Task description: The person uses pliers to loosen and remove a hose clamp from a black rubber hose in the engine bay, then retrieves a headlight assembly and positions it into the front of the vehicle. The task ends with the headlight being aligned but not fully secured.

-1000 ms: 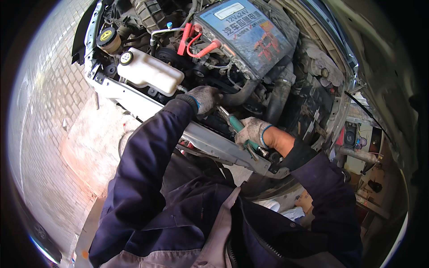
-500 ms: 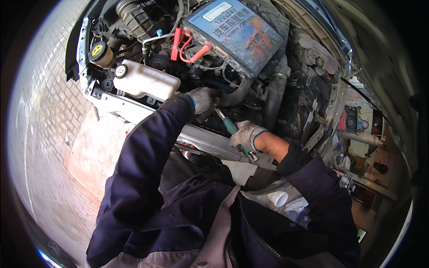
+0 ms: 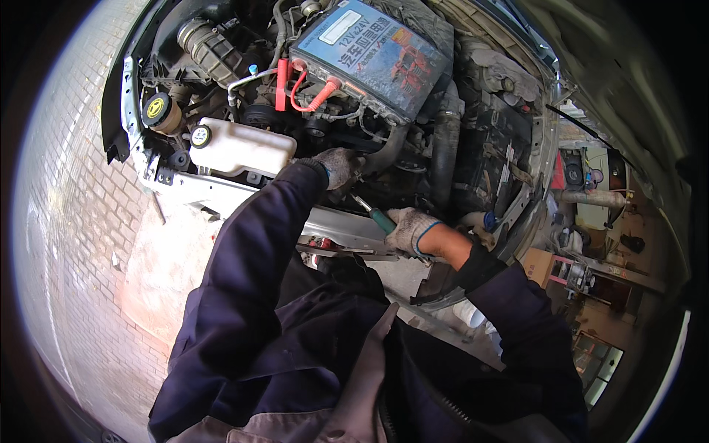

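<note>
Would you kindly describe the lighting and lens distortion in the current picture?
Head view: the paving looks pale and bends along the fisheye rim, and the corners go black; same view, the white reservoir looks bright, while engine gaps beyond the left hand sink into shadow.

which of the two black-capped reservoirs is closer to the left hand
The long white reservoir: its right end lies near the gloved left hand, while the rounder, tan reservoir sits farther left.

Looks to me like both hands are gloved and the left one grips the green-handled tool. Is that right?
Not quite: in the head view, the right hand grips the green-handled tool, not the left hand. Both hands are indeed gloved.
</note>
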`<state>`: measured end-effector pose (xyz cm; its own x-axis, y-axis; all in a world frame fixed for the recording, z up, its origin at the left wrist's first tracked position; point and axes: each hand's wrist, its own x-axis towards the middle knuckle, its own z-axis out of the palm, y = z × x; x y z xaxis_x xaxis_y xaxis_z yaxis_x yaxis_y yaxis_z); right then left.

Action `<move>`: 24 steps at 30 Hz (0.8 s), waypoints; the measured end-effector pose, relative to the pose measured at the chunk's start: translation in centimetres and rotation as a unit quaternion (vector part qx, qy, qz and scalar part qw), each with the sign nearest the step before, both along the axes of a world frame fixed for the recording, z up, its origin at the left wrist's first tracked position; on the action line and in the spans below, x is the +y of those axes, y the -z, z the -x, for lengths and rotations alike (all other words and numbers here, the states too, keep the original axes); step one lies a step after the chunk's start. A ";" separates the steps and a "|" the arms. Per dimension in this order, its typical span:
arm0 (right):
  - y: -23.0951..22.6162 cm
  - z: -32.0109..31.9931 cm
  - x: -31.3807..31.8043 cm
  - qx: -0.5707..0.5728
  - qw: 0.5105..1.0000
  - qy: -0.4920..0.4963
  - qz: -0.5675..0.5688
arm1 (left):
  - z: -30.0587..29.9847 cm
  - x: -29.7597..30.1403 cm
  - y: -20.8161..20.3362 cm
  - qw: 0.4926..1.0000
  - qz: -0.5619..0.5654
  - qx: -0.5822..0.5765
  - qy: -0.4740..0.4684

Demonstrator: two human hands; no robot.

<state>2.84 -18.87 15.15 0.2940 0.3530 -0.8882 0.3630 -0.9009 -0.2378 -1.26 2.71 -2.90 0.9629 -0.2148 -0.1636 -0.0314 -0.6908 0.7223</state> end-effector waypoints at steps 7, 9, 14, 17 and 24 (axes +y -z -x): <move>2.1 1.7 -8.4 0.135 0.892 0.404 -0.150 | 2.4 -0.1 -0.3 0.989 0.076 -0.080 -0.102; 4.2 3.5 -9.3 0.077 0.870 0.436 -0.217 | 4.7 -1.5 -3.2 0.940 0.183 -0.053 -0.285; 5.4 7.5 -8.7 0.059 0.777 0.586 -0.223 | 10.8 -4.3 -12.0 0.929 0.157 -0.065 -0.328; 5.2 9.1 -5.6 0.091 0.731 0.637 -0.225 | 14.3 -6.2 -14.9 0.920 0.259 0.165 -0.242; 4.8 9.8 -3.1 0.231 0.667 0.678 -0.204 | 17.8 -8.3 -13.3 0.936 0.290 0.114 -0.163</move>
